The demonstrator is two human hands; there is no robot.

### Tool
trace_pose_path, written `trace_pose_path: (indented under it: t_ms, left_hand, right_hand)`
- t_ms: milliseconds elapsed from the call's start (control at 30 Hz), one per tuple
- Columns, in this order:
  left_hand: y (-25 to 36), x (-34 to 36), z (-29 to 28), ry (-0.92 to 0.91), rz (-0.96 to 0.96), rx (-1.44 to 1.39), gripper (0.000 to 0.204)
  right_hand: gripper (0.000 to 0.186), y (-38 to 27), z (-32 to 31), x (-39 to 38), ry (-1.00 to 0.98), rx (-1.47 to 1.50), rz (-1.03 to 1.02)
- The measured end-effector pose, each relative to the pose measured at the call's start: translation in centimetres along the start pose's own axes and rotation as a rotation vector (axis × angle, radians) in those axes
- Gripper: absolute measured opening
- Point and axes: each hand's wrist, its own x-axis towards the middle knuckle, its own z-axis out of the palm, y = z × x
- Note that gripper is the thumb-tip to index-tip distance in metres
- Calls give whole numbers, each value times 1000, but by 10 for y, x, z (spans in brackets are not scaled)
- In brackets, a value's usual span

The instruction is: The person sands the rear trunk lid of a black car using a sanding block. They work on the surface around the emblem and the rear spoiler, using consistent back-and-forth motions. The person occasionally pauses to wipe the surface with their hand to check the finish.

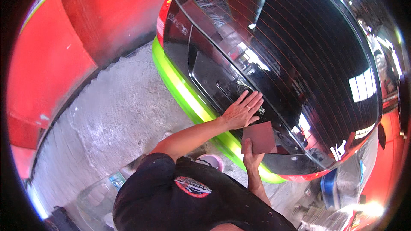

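Observation:
My left hand (243, 111) lies with fingers stretched out on the glossy black tailgate (201, 68) of a car, beside whitish streaks below the rear window (299, 51). My right hand (252, 156) grips a square reddish-brown sheet (261, 133), apparently abrasive paper, just below my left hand. The sheet hides part of the tailgate. A lime-green bumper (180, 92) runs along the car beneath both arms.
A red wall or panel (115, 8) curves along the left above the grey concrete floor (111, 111). Below the bumper sits a pink bucket (214, 161). A translucent container (96, 194) lies at lower left. Red bodywork (381, 162) and grey covering material (359, 164) are at right.

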Motion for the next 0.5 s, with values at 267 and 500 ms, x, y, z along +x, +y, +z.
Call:
trace_pose_path:
  t_ms: [267,500]
  left_hand:
    - [-122,-27,-18,17,-192,111,80]
    - [-181,-35,-77,-297,37,22,75]
  right_hand:
    - [21,-4,26,-7,356,-66,-31]
    - [27,-10,136,19,845,165,89]
